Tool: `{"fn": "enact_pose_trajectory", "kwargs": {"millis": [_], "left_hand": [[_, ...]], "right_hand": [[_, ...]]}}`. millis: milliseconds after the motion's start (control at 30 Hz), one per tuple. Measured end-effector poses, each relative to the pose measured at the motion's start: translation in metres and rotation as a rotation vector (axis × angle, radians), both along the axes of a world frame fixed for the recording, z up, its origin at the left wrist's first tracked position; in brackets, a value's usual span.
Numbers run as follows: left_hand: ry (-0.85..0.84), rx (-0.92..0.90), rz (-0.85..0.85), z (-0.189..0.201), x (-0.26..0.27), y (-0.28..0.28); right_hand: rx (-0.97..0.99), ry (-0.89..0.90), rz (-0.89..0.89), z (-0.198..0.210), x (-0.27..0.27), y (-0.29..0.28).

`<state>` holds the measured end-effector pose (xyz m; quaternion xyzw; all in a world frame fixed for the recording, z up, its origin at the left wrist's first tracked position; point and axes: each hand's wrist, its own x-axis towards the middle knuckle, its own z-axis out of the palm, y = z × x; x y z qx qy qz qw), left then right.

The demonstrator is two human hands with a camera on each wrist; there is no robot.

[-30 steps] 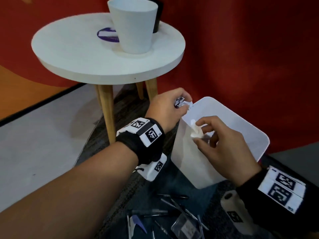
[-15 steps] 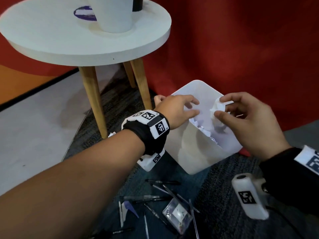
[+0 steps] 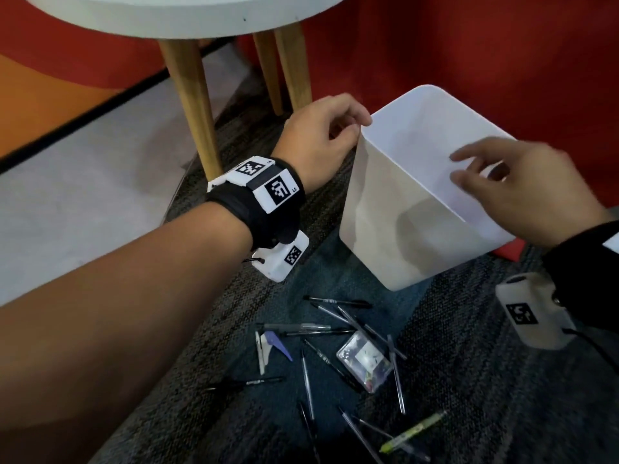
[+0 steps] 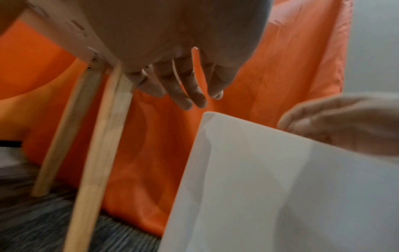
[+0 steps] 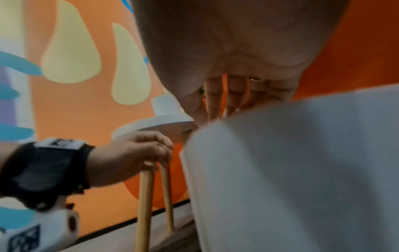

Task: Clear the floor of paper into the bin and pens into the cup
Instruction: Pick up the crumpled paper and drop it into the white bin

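Observation:
A white bin [image 3: 395, 229] stands on the dark carpet by the red wall. My left hand [image 3: 330, 135] hovers at the bin's left corner, fingers relaxed and empty; the left wrist view shows the left hand [image 4: 194, 95] just above the rim of the bin [image 4: 280, 187]. My right hand [image 3: 475, 172] hangs over the bin's opening with fingers spread, holding nothing. Several pens [image 3: 335, 329] lie scattered on the carpet in front of the bin, with a green pen [image 3: 415, 430] nearer me. A white and blue paper scrap [image 3: 268, 346] lies among them. The white cup [image 5: 165, 105] stands on the round table.
The round white table [image 3: 187, 21] on wooden legs [image 3: 191, 105] stands just left of the bin. A small clear plastic packet [image 3: 365, 361] lies among the pens. A red wall backs the bin; pale bare floor lies to the left of the carpet.
Both hands held crumpled paper over the bin earlier; now both are empty and the paper is out of sight. My view has tilted down toward the pens.

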<state>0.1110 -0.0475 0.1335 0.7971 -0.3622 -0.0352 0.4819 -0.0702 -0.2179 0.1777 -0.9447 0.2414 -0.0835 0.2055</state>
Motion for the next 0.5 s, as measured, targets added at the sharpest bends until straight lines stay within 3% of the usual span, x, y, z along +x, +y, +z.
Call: {"fn": "enact_pose_trajectory", "kwargs": {"millis": [100,233,400,500], "left_hand": [[0.001,0.045,0.013,-0.017,0.008,0.019],[-0.002,0.233,0.04,-0.044,0.023,0.048],[0.088,0.456,0.127,-0.069,0.043,0.094],[0.144,0.537,0.201,-0.078,0.051,0.118]], "right_hand": [[0.01,-0.255,0.082,0.013,0.01,0.024],[-0.008,-0.335,0.313,0.015,0.025,0.071],[-0.016,-0.2,0.516,-0.036,0.058,0.099],[0.001,0.056,0.513,-0.077,0.083,0.101]]}}
